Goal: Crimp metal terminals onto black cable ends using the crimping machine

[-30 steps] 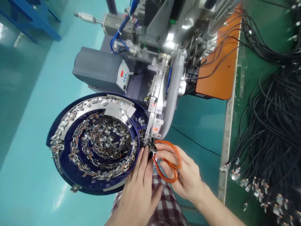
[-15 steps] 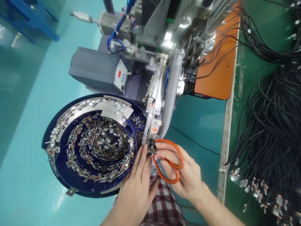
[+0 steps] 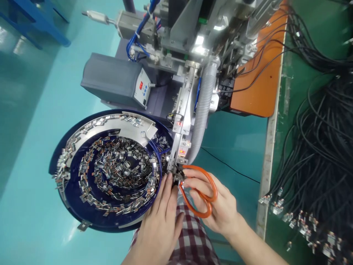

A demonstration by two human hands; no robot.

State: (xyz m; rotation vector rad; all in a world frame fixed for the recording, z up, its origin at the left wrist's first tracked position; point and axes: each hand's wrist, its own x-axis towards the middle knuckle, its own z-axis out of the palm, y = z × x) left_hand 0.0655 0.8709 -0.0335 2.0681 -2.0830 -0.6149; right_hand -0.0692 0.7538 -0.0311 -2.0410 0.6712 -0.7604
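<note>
My right hand (image 3: 216, 206) is wrapped round the orange-handled scissors (image 3: 211, 184), whose dark, short blades point at the lower end of the metal feed track (image 3: 176, 147). Beside the blades, my left hand (image 3: 162, 213) lies palm down with its fingers stretched out, the fingertips touching the end of the track by the bowl's right rim. Nothing shows in its grip. The round blue feeder bowl (image 3: 73, 200) to the left carries a great many small metal connector parts (image 3: 129, 162) along its spiral ledges.
A grey control box (image 3: 110, 79) stands above the bowl. A ribbed grey hose (image 3: 203, 106) runs beside the track. Machinery fills the top, with an orange board (image 3: 255, 88) to its right. Black cables (image 3: 328, 147) with metal ends lie at the right, and a blue stool (image 3: 46, 22) stands top left.
Some metal parts have shifted along the bowl's ledges. The machine and cables appear slightly further right in the view. Both hands stay at the track end, with the scissors still held.
</note>
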